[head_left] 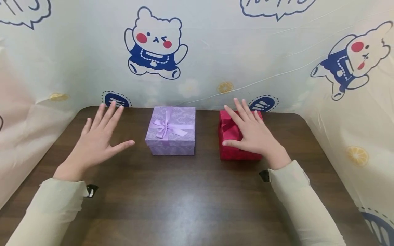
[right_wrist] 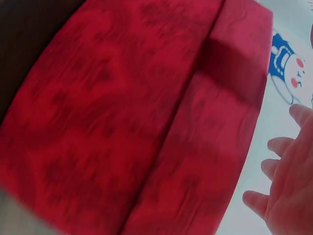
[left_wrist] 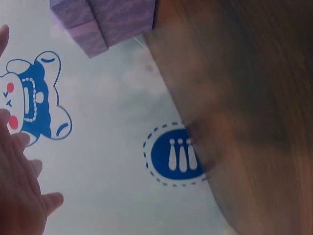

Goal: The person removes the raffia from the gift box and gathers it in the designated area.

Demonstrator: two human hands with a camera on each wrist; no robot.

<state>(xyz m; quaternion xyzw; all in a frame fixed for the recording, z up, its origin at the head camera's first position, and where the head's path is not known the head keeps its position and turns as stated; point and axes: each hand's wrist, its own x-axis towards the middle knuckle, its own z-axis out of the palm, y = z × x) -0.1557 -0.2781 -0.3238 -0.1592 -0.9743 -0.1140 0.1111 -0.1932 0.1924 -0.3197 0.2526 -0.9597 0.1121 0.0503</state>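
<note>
A lavender gift box point(head_left: 181, 147) with a patterned lid and a ribbon bow point(head_left: 166, 126) sits on the brown table toward its back edge. To its right stands a red gift box point(head_left: 226, 152), partly covered by my right hand in the head view; its patterned side and lid rim fill much of the right wrist view. My left hand point(head_left: 96, 143) is held left of the lavender box, fingers spread and straight, holding nothing. Fingers also spread, my right hand point(head_left: 253, 135) hovers in front of the red box without gripping it.
The dark wooden table point(head_left: 181, 201) meets a pale cloth point(head_left: 209, 51) printed with bears and orange slices at the back and both sides. A small black piece point(head_left: 91, 190) shows at the left cuff, another point(head_left: 264, 175) at the right cuff.
</note>
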